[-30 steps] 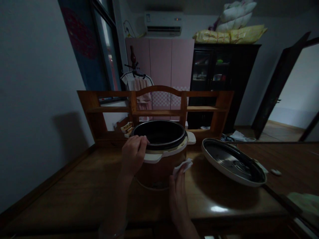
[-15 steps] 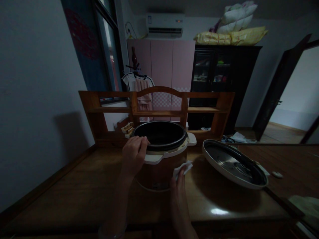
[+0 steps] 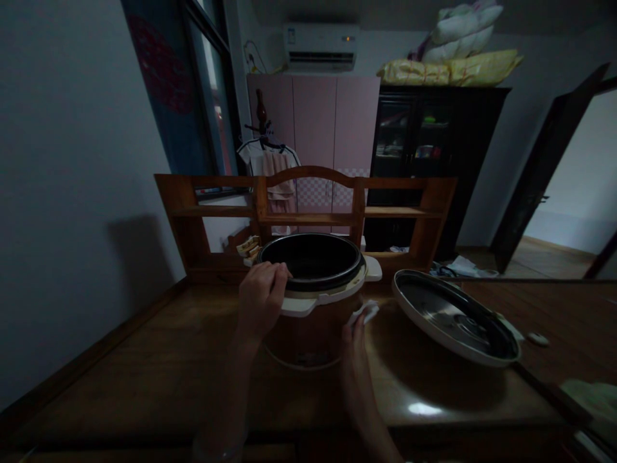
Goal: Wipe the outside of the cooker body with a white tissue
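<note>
A round electric cooker (image 3: 308,334) with a dark inner pot (image 3: 313,257) stands uncovered on the wooden desk. At its left front, my left hand (image 3: 263,292) grips the rim, fingers curled over the edge. My right hand (image 3: 355,350) holds a folded white tissue (image 3: 365,313) against the right side of the cooker's outer wall. Its fingers point upward, partly behind the tissue. Right of the cooker rests its round lid (image 3: 456,318), tilted, with the metallic inner face up.
A wooden shelf rack (image 3: 308,218) runs along the back of the desk (image 3: 193,360). Behind the cooker's left side sit some small packets (image 3: 249,247). A small pale object (image 3: 537,339) lies right of the lid. The wall closes off the left side.
My right hand has slid with the tissue to the right and slightly up around the cooker's side. My left hand stays on the rim.
</note>
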The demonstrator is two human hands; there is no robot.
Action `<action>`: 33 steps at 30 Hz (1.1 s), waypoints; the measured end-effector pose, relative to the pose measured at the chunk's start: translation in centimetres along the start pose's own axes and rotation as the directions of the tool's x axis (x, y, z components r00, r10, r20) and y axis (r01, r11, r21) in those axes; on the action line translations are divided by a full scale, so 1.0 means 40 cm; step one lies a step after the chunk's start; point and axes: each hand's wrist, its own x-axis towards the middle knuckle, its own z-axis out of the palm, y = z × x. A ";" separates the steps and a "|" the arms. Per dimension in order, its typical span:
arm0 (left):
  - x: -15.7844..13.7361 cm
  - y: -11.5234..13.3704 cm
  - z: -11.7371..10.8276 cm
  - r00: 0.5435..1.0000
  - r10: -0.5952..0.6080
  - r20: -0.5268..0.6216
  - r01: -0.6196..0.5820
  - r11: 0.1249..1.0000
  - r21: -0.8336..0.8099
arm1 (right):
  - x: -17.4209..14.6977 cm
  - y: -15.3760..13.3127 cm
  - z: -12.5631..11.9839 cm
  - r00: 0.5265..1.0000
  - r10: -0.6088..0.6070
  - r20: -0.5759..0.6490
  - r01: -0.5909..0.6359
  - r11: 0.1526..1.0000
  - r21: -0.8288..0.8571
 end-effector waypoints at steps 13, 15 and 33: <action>0.001 0.002 0.000 1.000 0.002 -0.010 -0.002 1.000 0.000 | -0.057 0.023 0.028 1.000 -0.002 0.001 0.002 0.999 -0.041; 0.001 0.002 -0.001 1.000 -0.002 -0.003 0.002 1.000 -0.001 | -0.042 0.013 0.020 1.000 -0.007 0.000 0.007 0.999 -0.041; 0.001 -0.001 -0.002 1.000 0.002 0.004 -0.002 1.000 -0.006 | -0.110 0.016 0.038 0.978 -0.165 0.131 0.196 0.939 -0.282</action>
